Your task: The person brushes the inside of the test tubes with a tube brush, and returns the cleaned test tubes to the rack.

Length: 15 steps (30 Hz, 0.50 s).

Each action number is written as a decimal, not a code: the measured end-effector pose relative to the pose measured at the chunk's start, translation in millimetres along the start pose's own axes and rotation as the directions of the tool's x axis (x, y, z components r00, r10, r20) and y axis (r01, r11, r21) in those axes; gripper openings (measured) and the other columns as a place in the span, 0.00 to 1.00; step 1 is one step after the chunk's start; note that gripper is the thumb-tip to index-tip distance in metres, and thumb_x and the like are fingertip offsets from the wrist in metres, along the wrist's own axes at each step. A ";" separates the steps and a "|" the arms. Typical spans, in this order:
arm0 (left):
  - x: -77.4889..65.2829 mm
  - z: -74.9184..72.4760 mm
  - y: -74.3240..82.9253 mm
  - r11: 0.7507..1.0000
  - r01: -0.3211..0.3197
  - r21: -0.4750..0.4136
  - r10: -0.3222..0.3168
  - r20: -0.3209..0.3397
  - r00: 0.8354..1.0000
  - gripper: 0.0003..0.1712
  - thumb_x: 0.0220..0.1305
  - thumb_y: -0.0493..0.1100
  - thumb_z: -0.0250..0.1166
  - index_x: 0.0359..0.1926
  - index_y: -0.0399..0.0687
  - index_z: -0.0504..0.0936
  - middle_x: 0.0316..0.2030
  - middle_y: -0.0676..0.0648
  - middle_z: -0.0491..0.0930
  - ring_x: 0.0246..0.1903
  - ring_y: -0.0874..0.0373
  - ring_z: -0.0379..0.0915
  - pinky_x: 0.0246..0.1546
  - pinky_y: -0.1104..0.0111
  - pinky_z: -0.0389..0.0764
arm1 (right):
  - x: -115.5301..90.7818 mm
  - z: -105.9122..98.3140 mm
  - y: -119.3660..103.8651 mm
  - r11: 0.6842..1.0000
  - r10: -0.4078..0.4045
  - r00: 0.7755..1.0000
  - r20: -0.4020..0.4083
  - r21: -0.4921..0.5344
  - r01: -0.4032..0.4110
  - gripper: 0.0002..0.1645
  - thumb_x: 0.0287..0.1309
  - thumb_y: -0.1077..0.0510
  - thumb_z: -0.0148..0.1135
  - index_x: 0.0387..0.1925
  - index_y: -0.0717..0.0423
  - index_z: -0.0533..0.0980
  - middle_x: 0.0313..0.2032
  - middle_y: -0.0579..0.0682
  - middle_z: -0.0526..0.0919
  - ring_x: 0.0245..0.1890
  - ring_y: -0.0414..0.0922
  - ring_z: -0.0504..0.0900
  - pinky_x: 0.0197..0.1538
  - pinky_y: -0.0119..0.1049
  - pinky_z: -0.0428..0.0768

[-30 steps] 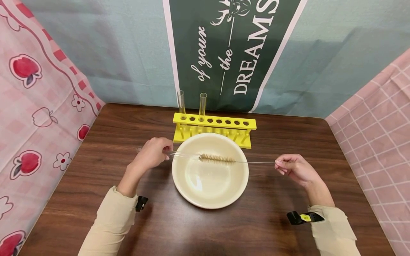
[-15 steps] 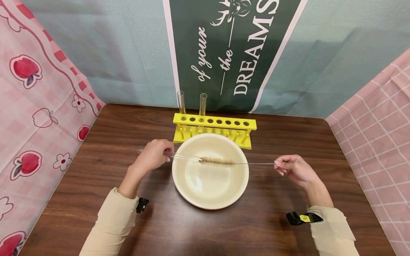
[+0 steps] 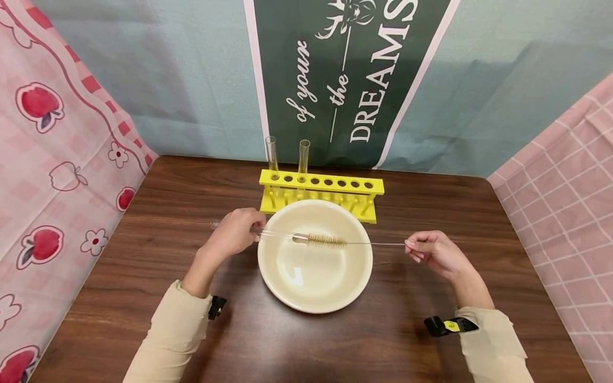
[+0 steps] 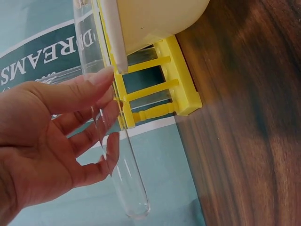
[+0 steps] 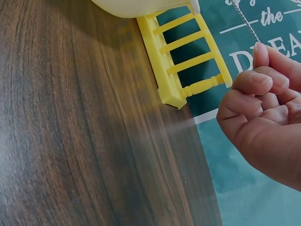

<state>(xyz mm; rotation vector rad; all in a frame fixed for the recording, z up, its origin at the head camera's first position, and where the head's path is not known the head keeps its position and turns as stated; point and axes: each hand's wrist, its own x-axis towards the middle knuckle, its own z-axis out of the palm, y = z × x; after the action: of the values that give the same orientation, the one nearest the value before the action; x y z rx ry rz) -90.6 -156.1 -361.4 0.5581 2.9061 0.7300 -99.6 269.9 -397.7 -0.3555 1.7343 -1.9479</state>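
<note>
My left hand (image 3: 235,232) grips a clear glass test tube (image 4: 129,181) between thumb and fingers, its rounded end pointing left and its mouth over the cream basin (image 3: 315,307). At that mouth is a test tube brush (image 3: 327,241) with tan bristles; its tip sits just inside the glass and most bristles are outside. My right hand (image 3: 437,252) pinches the far end of the brush's thin twisted wire handle (image 5: 245,20) to the right of the basin. Tube and brush lie nearly in one line above the basin.
Behind the basin stands a yellow test tube rack (image 3: 321,182), with two upright test tubes (image 3: 303,159) in its left part. All rest on a dark wooden table (image 3: 364,340). A blue-green cloth backdrop and pink cloths at both sides border it.
The right hand has moved slightly left, and the brush tip has entered the tube's mouth. The left hand has shifted slightly right with the tube.
</note>
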 end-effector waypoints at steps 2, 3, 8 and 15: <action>-0.3 0.4 -0.1 1.000 -0.008 0.001 0.008 -0.015 1.000 0.13 0.42 0.27 0.70 0.28 0.44 0.77 0.27 0.49 0.74 0.29 0.54 0.69 0.31 0.61 0.71 | -0.9 -0.6 -1.3 1.000 0.016 1.000 -0.005 -0.016 -0.016 0.16 0.61 0.71 0.46 0.26 0.60 0.79 0.22 0.47 0.77 0.20 0.38 0.71 0.25 0.28 0.70; -0.5 0.6 -0.2 1.000 -0.010 0.001 0.010 -0.022 1.000 0.13 0.42 0.27 0.70 0.29 0.44 0.78 0.27 0.49 0.74 0.30 0.54 0.70 0.32 0.61 0.72 | -1.3 -0.9 -1.9 0.999 0.023 1.000 -0.005 -0.026 -0.023 0.15 0.61 0.70 0.46 0.26 0.60 0.79 0.22 0.47 0.77 0.20 0.38 0.71 0.25 0.28 0.70; -0.5 -0.2 0.5 1.000 -0.012 0.019 0.013 -0.052 0.999 0.13 0.43 0.28 0.70 0.30 0.43 0.78 0.28 0.48 0.75 0.32 0.52 0.72 0.34 0.59 0.73 | -2.6 -2.5 -4.4 0.998 0.030 1.000 0.007 -0.064 -0.029 0.13 0.62 0.69 0.47 0.27 0.62 0.77 0.23 0.47 0.76 0.21 0.39 0.71 0.26 0.29 0.71; -1.2 -9.1 3.8 1.000 0.015 0.026 -0.014 -0.065 0.998 0.12 0.44 0.29 0.70 0.31 0.43 0.79 0.28 0.47 0.77 0.33 0.52 0.73 0.35 0.58 0.73 | -2.2 -3.3 -13.4 0.998 0.030 0.998 0.050 -0.055 -0.027 0.13 0.63 0.69 0.46 0.31 0.65 0.77 0.26 0.49 0.78 0.23 0.39 0.71 0.28 0.30 0.73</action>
<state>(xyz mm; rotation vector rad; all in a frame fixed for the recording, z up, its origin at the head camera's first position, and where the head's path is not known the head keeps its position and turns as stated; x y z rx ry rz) -89.8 -157.4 -351.5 0.5251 2.9806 0.7217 -102.0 274.6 -384.8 -0.3937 1.7530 -1.8592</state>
